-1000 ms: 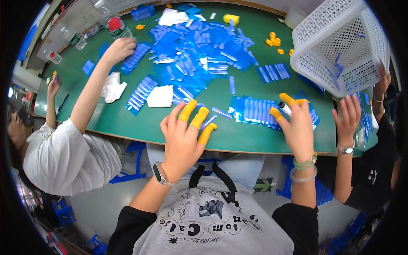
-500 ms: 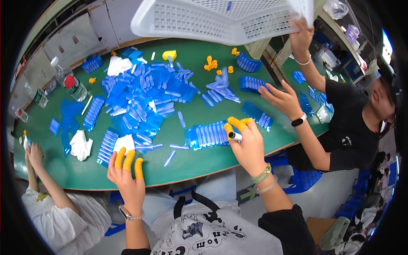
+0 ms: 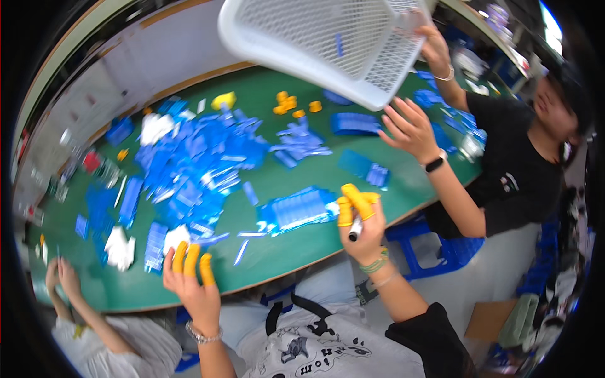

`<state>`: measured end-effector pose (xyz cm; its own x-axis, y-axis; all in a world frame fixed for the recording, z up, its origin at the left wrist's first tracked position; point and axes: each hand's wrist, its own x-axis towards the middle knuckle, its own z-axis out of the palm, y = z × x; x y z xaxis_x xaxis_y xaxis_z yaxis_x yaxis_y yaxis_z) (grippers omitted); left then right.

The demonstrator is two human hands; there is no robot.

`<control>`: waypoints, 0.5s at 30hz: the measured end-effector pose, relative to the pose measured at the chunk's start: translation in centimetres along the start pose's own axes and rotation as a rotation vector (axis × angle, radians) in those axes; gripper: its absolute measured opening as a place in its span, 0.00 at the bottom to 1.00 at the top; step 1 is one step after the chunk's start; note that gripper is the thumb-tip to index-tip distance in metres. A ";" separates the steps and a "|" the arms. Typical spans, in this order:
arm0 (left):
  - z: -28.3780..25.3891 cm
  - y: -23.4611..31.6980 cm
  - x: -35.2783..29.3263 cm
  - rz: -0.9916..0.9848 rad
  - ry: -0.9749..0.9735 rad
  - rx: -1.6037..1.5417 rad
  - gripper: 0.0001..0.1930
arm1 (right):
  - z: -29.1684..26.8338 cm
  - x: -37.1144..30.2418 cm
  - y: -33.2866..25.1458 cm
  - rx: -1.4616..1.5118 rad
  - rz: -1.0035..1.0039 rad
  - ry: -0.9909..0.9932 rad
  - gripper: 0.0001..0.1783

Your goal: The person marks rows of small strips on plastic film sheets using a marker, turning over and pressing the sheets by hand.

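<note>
Green table (image 3: 283, 252) beneath; right hand (image 3: 368, 244) clamped round a marker (image 3: 355, 229) (left hand (image 3: 195, 295), fingers (image 3: 191, 259) apart)

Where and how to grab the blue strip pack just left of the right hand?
The blue strip pack lies flat, longer left to right, and the right hand, holding a marker, crowds its right end. So likely pinch the left end by its near and far edges, coming from the left.

You now see fewer blue strips (image 3: 339, 45) in the white basket (image 3: 305, 38), and a new loose heap (image 3: 299, 140) on your worktop (image 3: 277, 252).
</note>
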<state>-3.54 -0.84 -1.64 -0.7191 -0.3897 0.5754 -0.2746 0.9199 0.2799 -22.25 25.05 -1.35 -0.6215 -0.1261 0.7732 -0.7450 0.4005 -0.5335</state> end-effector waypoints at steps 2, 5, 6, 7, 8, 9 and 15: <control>0.2 0.1 0.4 0.034 0.006 0.016 0.16 | -0.4 0.4 -0.2 0.000 -0.030 0.048 0.24; 0.4 -0.2 0.6 0.091 0.020 0.010 0.16 | 0.1 0.3 -0.1 0.104 0.082 0.109 0.21; 0.6 -0.1 0.7 0.087 0.023 0.016 0.15 | 0.1 0.2 0.1 0.128 0.149 0.114 0.20; 0.9 0.4 0.9 0.111 0.029 0.043 0.13 | -0.1 0.4 0.2 0.118 0.120 0.145 0.18; 1.5 0.5 1.0 0.132 0.027 0.024 0.13 | -0.4 0.5 0.4 0.097 0.122 0.162 0.18; 1.5 0.6 0.8 0.140 0.013 0.043 0.14 | -0.4 0.3 0.4 0.118 0.140 0.167 0.18; 1.6 0.2 0.4 0.095 0.005 0.052 0.15 | 0.2 0.1 0.8 0.196 0.161 0.166 0.17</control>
<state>-4.90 -0.79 -2.54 -0.7399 -0.3009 0.6016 -0.2384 0.9536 0.1837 -22.99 25.15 -1.79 -0.6997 0.0811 0.7098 -0.6823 0.2188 -0.6976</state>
